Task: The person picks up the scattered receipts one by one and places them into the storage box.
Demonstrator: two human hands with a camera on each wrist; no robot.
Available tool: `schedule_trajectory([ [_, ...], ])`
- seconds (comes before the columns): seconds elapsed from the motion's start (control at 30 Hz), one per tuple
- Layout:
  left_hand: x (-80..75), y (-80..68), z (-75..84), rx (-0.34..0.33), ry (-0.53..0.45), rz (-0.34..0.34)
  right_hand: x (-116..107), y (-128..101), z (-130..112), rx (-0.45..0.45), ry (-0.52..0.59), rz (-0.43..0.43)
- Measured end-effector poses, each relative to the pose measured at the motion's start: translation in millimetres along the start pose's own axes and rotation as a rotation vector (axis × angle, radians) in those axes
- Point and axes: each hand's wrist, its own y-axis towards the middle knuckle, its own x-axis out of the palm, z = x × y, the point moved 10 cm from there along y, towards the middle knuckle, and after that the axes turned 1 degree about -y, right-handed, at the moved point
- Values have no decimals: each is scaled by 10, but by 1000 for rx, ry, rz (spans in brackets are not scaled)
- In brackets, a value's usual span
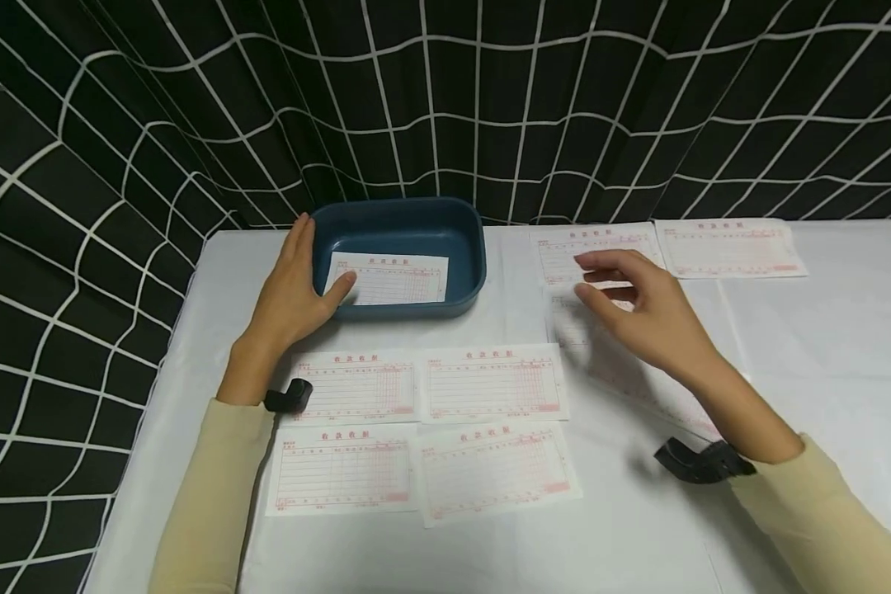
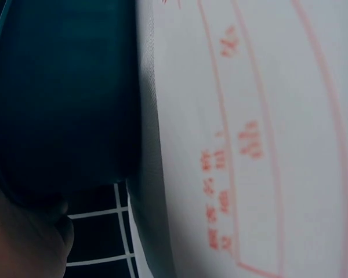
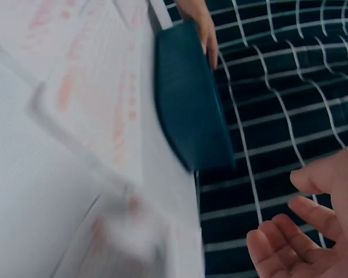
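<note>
Cream sleeves (image 1: 824, 511) are reaching in, the left hand (image 1: 289, 285) resting straight fingers against the blue basin (image 1: 401, 227) holding one slip (image 1: 397, 280), the right hand (image 1: 642, 305), loosely curved and empty, hovering over table slips (image 1: 560, 260), seemingly picking up, calling for a pinch.

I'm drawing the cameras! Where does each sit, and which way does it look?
Head: worn on the head, looking forward and down at the tray and paper slips; left hand, right hand and sleeves show.
Left wrist: worn there, close on tray and slip; some left hand shows.
Right wrist: worn there, facing slips and tray; both hands show.
Head and right wrist both show left hand and tray.
</note>
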Motion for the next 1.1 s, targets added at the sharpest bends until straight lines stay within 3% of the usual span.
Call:
schedule_trajectory([
  [0.2,-9,7,-45,-7,13,10,-164,-334,296,-6,-75,26],
  [0.43,-5,5,-52,-11,7,9,-338,-642,480,-38,-223,95],
  [0.57,7,3,-22,-4,5,9,-435,-818,581,-11,-292,120],
  [0.83,-16,10,6,7,-1,10,-440,-1099,883,102,-351,83],
  [1.1,-18,1,-28,5,-12,18,-463,-1224,1008,140,-423,95],
])
